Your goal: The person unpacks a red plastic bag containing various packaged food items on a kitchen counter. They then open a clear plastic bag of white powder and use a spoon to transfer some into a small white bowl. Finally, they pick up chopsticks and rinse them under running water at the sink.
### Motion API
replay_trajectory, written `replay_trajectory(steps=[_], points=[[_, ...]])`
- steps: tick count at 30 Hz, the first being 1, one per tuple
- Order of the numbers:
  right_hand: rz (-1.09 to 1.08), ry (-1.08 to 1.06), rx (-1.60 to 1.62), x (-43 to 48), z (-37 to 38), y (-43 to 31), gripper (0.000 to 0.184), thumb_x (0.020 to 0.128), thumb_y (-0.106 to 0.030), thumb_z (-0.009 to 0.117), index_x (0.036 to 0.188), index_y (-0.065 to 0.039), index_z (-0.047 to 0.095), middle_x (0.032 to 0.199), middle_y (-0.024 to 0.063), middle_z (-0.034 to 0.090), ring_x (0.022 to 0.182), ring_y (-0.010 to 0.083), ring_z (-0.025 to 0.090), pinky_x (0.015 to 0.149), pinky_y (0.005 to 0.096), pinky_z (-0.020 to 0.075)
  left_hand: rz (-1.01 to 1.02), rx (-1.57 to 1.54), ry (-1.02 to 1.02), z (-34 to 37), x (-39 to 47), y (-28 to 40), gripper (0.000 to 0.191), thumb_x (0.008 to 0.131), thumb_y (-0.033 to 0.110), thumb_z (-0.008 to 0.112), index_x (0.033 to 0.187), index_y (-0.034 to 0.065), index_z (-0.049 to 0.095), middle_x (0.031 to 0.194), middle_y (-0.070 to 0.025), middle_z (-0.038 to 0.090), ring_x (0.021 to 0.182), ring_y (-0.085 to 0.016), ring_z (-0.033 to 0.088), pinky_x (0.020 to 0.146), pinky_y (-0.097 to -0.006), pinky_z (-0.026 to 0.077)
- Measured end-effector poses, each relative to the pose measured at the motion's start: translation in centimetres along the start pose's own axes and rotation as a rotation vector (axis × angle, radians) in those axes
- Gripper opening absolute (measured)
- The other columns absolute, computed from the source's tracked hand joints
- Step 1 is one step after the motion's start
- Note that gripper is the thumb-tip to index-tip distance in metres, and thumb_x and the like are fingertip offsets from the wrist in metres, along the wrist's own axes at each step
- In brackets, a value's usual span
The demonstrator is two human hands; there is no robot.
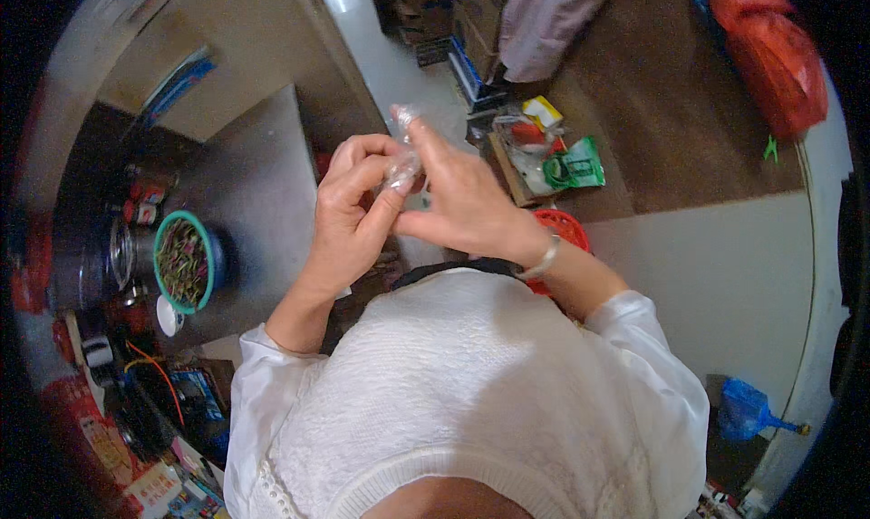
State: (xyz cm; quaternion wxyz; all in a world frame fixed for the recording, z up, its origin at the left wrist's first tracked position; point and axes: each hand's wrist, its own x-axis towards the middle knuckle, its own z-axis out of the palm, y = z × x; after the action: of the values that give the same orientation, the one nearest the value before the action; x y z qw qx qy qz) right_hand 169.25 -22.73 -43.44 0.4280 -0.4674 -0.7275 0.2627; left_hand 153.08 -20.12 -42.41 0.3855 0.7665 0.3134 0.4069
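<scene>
Crumpled clear plastic film (401, 169) is bunched between my two hands, in front of my chest. My left hand (350, 203) pinches it between the thumb and bent fingers. My right hand (465, 196), with a pale bangle at the wrist, is close beside it, its thumb stretched toward the left hand. The film runs up around the right fingertips, and part of the right hand's grip is hidden. Whether the film is a bag or a loose sheet I cannot tell.
A dark table (251, 172) at left bears a green-rimmed basket (212, 261) of plant pieces and a small white cup (168, 315). To the right are a cardboard box (511, 172) with packets, a red plastic basket (574, 230), a red bag (775, 64) and a blue dustpan (741, 409).
</scene>
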Motion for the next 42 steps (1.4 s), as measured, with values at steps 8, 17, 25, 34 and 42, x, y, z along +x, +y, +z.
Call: replay_trajectory(steps=[8, 17, 25, 34, 42], points=[[0.213, 0.129, -0.058, -6.0, -3.9, 9.5, 0.050, 0.077, -0.006, 0.061, 0.125, -0.004, 0.046, 0.085, 0.0200, 0.064, 0.076, 0.0401, 0.063, 0.065, 0.0449, 0.0493, -0.019, 0.114, -0.035, 9.1, 1.3, -3.7, 0.026, 0.077, 0.007, 0.067, 0.102, 0.0023, 0.065, 0.111, -0.0128, 0.062, 0.106, -0.027, 0.055, 0.093, -0.0360, 0.042], [0.357, -0.072, 0.213, -7.3, -9.8, 10.8, 0.024, 0.080, -0.001, 0.054, 0.103, -0.001, 0.059, 0.084, 0.0084, 0.064, 0.081, 0.0148, 0.061, 0.073, 0.0290, 0.0470, -0.476, -0.384, -0.080, 9.8, 3.4, -15.3, 0.053, 0.100, 0.045, 0.034, 0.118, 0.0026, 0.062, 0.123, -0.0101, 0.060, 0.118, -0.020, 0.051, 0.103, -0.0368, 0.034], [0.127, -0.241, 0.339, -2.6, -15.2, 4.2, 0.029, 0.080, 0.000, 0.051, 0.107, -0.001, 0.061, 0.085, 0.0046, 0.064, 0.077, 0.0110, 0.060, 0.071, 0.0266, 0.0491, -0.517, -1.288, -0.761, 17.5, 10.7, -15.4, 0.078, 0.093, 0.063, 0.028, 0.132, -0.0007, 0.048, 0.130, -0.0145, 0.054, 0.125, -0.026, 0.045, 0.107, -0.0445, 0.030], [0.308, 0.076, -0.030, 3.1, -16.3, 13.7, 0.015, 0.087, -0.013, 0.058, 0.098, -0.005, 0.064, 0.077, 0.0017, 0.063, 0.067, 0.0081, 0.058, 0.061, 0.0257, 0.0483, -0.643, -1.759, -0.927, 16.7, 5.8, -10.3, 0.090, 0.082, 0.072, 0.043, 0.134, -0.0021, 0.044, 0.123, -0.0179, 0.057, 0.116, -0.028, 0.052, 0.101, -0.0423, 0.038], [0.386, 0.249, -0.176, 7.8, -13.3, 21.0, 0.019, 0.084, -0.013, 0.062, 0.101, -0.004, 0.066, 0.080, 0.0057, 0.066, 0.071, 0.0114, 0.062, 0.064, 0.0272, 0.0498, -0.764, -1.221, -0.930, 13.8, 5.1, -14.3, 0.081, 0.069, 0.054, 0.072, 0.124, -0.0022, 0.051, 0.105, -0.0137, 0.060, 0.097, -0.023, 0.058, 0.088, -0.0370, 0.046]])
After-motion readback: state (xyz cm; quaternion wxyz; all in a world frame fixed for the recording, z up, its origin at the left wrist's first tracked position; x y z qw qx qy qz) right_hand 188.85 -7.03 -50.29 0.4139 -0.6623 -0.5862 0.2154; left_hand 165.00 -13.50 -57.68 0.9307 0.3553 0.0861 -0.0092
